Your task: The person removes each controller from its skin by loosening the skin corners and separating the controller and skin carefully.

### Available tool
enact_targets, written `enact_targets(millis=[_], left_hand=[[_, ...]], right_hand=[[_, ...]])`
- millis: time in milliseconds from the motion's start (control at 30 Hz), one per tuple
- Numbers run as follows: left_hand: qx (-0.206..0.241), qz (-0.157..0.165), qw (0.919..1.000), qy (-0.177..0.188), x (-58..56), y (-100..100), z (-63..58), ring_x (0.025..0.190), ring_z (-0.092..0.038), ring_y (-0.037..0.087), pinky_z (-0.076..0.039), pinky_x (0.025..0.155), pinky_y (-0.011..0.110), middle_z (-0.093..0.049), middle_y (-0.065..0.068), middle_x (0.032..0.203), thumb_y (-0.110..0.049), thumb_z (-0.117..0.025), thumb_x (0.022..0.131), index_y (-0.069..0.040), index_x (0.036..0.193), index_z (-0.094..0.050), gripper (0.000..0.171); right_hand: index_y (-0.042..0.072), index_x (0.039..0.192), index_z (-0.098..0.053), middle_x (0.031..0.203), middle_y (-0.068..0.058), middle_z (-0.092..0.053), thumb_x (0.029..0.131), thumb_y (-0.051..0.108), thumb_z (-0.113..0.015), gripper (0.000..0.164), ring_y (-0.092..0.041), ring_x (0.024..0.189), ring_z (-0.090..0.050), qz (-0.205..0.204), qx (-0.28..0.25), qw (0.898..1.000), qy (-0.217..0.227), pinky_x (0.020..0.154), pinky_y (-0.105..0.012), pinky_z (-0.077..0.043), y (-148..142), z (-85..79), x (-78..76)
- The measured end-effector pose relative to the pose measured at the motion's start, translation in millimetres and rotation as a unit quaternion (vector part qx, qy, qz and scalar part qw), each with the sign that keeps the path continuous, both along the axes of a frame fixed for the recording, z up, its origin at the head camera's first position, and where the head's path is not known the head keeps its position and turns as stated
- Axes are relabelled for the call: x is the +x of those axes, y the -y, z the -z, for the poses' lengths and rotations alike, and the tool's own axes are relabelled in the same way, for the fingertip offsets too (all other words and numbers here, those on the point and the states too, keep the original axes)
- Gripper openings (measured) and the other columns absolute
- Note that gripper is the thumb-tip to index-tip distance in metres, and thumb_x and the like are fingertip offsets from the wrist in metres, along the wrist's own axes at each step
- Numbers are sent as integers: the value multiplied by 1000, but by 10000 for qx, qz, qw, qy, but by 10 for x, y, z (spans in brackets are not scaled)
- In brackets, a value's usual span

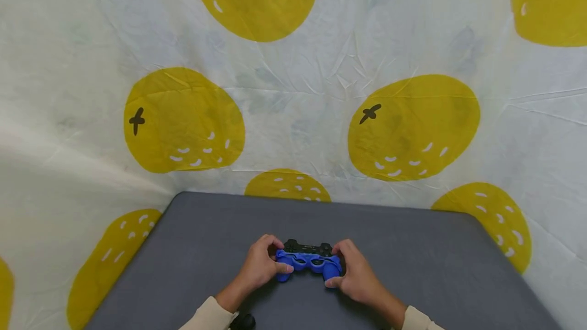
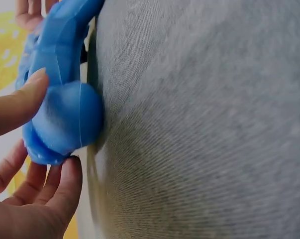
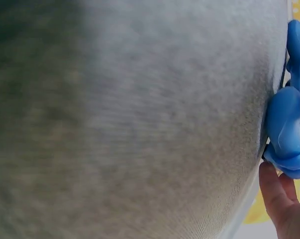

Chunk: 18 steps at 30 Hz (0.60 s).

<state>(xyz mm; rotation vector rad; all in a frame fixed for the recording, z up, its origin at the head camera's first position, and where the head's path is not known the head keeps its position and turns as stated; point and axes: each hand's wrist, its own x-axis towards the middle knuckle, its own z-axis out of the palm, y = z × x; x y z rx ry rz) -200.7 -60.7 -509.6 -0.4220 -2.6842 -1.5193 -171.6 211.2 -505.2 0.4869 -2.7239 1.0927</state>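
A black game controller (image 1: 308,248) in a blue rubbery cover (image 1: 300,260) is held low over the table, between both hands. The controller's far part shows black, while blue covers the near side and the grips. At its left end my left hand (image 1: 262,264) grips it, thumb on the blue grip and fingers at the far edge. My right hand (image 1: 359,275) holds the right end likewise, thumb against that grip. In the left wrist view the left thumb presses the blue cover (image 2: 60,114). The right wrist view shows right fingertips touching the cover's edge (image 3: 289,122), partly cut off.
The grey cloth-covered table (image 1: 220,218) extends around the hands. Behind it hangs a pale cloth (image 1: 293,126) with large yellow fruit prints. A small dark round object (image 1: 247,321) is beside the left wrist at the bottom.
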Motion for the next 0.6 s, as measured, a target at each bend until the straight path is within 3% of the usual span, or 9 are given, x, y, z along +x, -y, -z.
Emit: enact_targets(millis=[167, 367, 600], left_hand=[[-64, 19, 10000, -18, 27, 9, 16, 83, -58, 16, -49, 70, 24, -62, 3, 98, -12, -102, 59, -9, 102, -67, 56], [-291, -214, 9993, -14, 8, 10, 45, 75, -55, 10, -47, 67, 25, -64, -4, 87, -21, -103, 58, -15, 95, -72, 48], [-452, -192, 9985, -261, 23, 25, 64, 70, -55, 5, -47, 64, 25, -67, -7, 78, -26, -103, 59, -20, 86, -72, 42]], right_hand=[[16, 102, -62, 100, 9, -57, 54, 17, -104, 64, -9, 88, -54, 111, 357, 9991, -196, 77, -28, -49, 54, 18, 46], [19, 92, -63, 90, 9, -63, 52, 12, -104, 58, -11, 78, -54, 423, 121, 9990, -44, 70, -24, -45, 70, 36, 62], [22, 82, -63, 81, 11, -61, 56, 14, -102, 48, -8, 74, -52, 400, 292, 9987, -85, 68, -21, -44, 49, 65, 59]])
